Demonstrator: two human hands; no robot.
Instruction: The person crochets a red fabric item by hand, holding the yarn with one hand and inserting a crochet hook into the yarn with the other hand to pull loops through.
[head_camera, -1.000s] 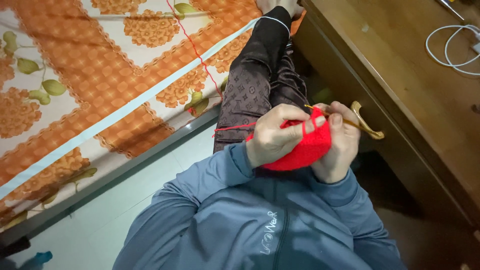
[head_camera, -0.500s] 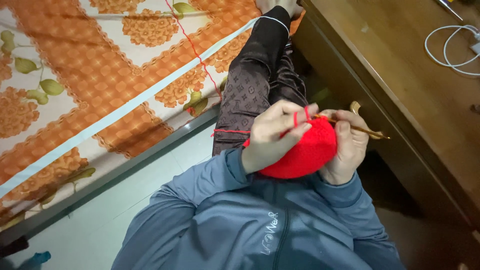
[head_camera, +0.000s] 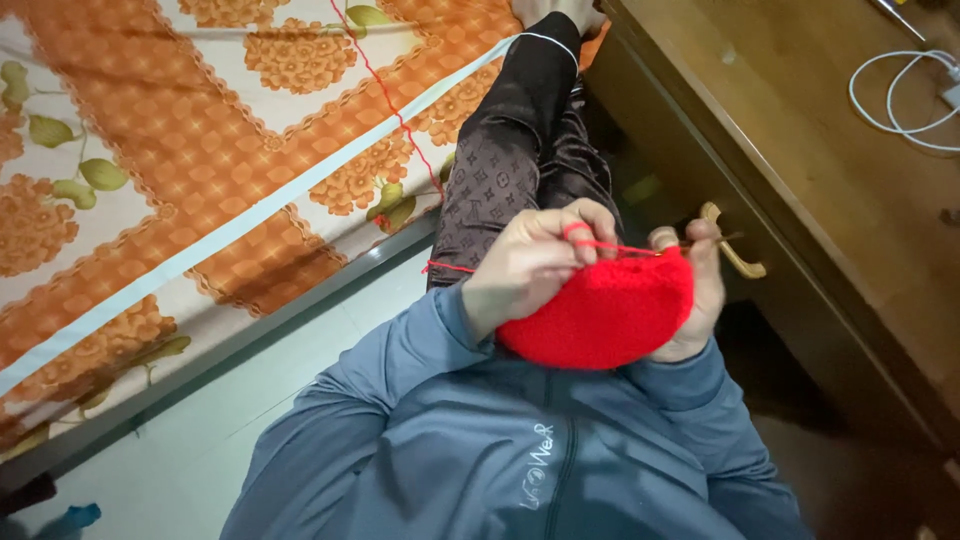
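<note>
Over the lap, red knitting (head_camera: 610, 315) is gripped by the left hand (head_camera: 530, 270) and right hand (head_camera: 695, 300); yarn (head_camera: 600, 244) is looped over a left finger.

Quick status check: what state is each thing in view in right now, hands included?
left hand: gripping the red crocheted piece, yarn looped over a finger
right hand: holding the piece and a crochet hook
red crocheted piece: rounded, unfinished
red yarn strand: taut across the bed cover
white cable: loosely looped on the wooden desk
</note>
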